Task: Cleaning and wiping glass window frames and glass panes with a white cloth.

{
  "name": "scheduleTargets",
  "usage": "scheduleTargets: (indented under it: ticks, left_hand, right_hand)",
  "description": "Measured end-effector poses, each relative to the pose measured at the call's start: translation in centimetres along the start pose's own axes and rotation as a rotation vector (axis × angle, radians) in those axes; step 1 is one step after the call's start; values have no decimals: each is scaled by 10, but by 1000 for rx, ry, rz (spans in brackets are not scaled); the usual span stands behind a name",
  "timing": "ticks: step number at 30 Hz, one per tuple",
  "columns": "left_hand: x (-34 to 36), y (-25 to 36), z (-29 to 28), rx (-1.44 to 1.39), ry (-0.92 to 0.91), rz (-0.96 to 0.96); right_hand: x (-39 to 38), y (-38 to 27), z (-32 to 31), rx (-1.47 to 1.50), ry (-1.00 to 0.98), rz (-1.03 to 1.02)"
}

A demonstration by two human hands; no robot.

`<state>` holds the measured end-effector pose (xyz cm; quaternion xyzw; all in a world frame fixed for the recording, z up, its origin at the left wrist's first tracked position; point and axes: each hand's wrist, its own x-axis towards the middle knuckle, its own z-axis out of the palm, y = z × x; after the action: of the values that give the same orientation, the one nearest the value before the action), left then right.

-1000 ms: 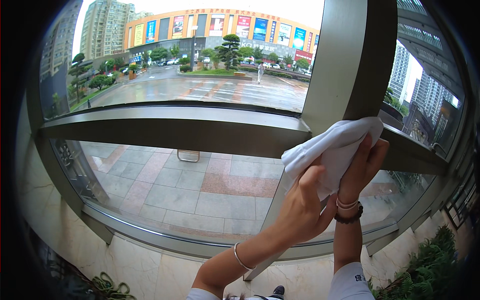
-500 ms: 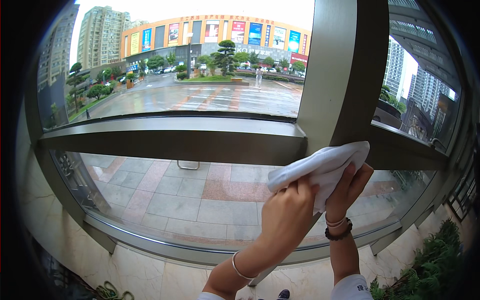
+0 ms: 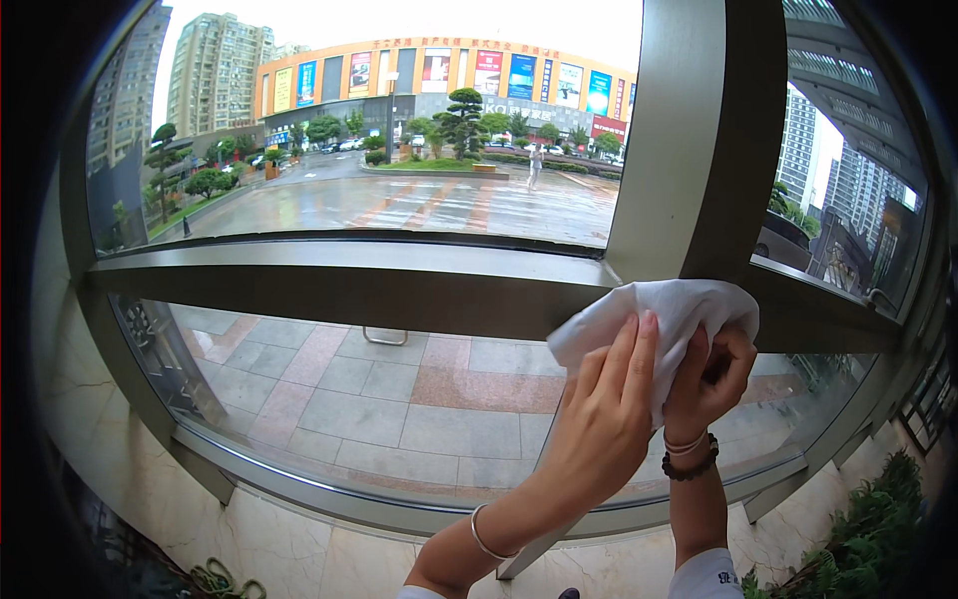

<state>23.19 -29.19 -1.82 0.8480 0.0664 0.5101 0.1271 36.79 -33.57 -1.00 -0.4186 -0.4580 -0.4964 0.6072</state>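
Note:
A folded white cloth point(image 3: 649, 302) lies bunched against the metal frame where the upright post point(image 3: 664, 150) meets the crossbar point(image 3: 399, 297). My left hand point(image 3: 611, 399) rests on the cloth's near side, fingers stretched out straight and lying flat on it; its thumb is hidden. At the cloth's right part, my right hand point(image 3: 711, 374) has its fingers curled and pinching the fabric. The cloth covers the joint behind it. A thin bangle circles my left forearm, and dark beads with a lighter band sit at my right wrist.
Window panes point(image 3: 379, 200) fill the frame above and below the crossbar. Outside are wet paving, a person point(image 3: 536, 165) and a long orange building point(image 3: 399, 80). Green plants point(image 3: 878, 519) stand at the lower right, and a coiled hose-like thing point(image 3: 220, 579) lies at the lower left.
My left fingers have straightened from a curled grip and now lie flat on the cloth. The cloth has spread and shifted slightly right, together with my right hand. The view has shifted a little.

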Motion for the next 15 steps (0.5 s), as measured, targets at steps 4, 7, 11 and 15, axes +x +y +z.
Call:
scheduleTargets:
  ticks: [4, 7, 11, 15]
  left_hand:
    - [4, -7, 14, -392, 68, 77]
    - [2, -9, 27, -509, 106, 94]
    - [-3, -11, 39, -494, 139, 93]
    - [-21, -17, 52, -492, 147, 75]
  right_hand:
    - [-7, -1, 0, 38, 21, -7]
    - [-18, 5, 3, 103, 39, -70]
    - [-35, 8, -8, 121, -13, -40]
    - [-49, 9, -10, 107, -24, -33]
